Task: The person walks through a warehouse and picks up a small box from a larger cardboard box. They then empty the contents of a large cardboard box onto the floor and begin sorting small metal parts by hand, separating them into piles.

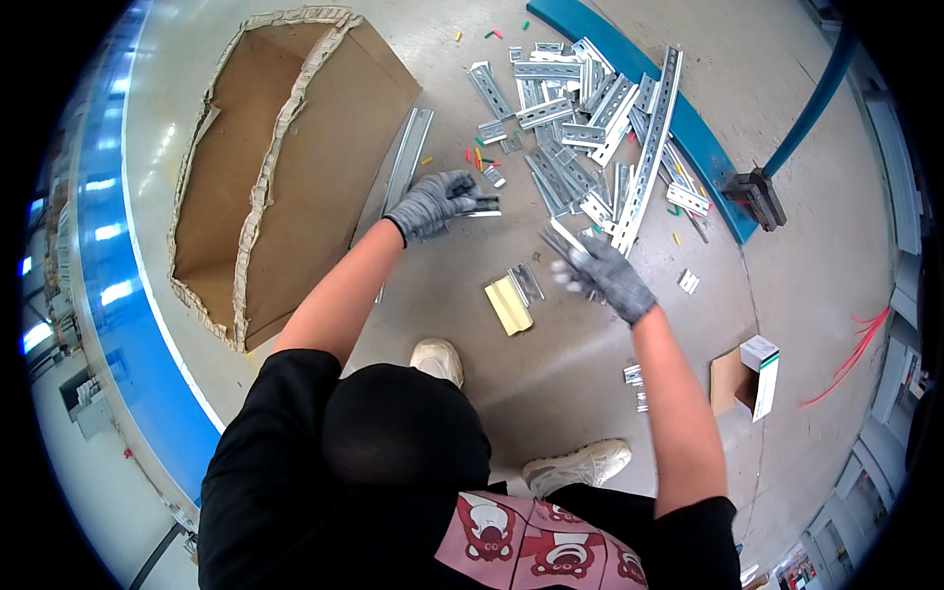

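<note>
My left hand [436, 204], in a grey glove, is closed around a short metal rail piece [484, 207] whose end sticks out to the right past the fingers. My right hand [608, 278], gloved the same way and slightly blurred, grips a metal rail piece [564, 238] that points up and left. Beyond the right hand lies a loose heap of slotted metal rails [575, 128], one long rail [653, 147] resting along its right side. Between the hands and my feet are a yellow block-like piece [508, 306] and small rail offcuts [526, 282].
A large open cardboard box [324, 147] stands at the left, with long rails [407, 157] beside it. A blue-green metal bar [678, 128] curves behind the heap. Small coloured bits [479, 157] are scattered about. A small open carton [747, 378] and red wires [854, 356] lie at right.
</note>
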A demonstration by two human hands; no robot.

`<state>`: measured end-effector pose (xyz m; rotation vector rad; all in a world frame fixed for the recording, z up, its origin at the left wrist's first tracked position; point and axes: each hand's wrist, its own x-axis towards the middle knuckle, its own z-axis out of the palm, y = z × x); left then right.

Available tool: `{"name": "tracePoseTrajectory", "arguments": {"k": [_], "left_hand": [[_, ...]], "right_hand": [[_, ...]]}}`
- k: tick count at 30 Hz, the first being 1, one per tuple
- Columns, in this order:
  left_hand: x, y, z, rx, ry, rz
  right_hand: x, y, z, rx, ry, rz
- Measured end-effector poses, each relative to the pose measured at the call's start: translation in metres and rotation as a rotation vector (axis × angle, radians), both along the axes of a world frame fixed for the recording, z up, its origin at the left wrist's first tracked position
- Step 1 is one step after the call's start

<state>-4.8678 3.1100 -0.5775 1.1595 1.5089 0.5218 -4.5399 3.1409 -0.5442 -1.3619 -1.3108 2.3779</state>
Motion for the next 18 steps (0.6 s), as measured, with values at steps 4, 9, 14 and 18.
{"name": "tracePoseTrajectory", "arguments": {"k": [4,9,14,18], "left_hand": [[-0.044,0.004,0.007,-0.010,0.399,-0.128],[-0.031,0.051,0.023,0.293,0.710,-0.065],[0.041,0.104,0.034,0.499,0.761,-0.391],[0.069,0.127,0.009,0.630,0.909,-0.314]], "right_hand": [[0.091,-0.004,0.016,0.452,-0.504,0.562],[0.212,-0.051,-0.017,0.736,-0.687,0.889],[0.192,-0.068,0.003,0.765,-0.864,0.898],[0.150,-0.051,0.014,0.885,-0.776,0.717]]}}
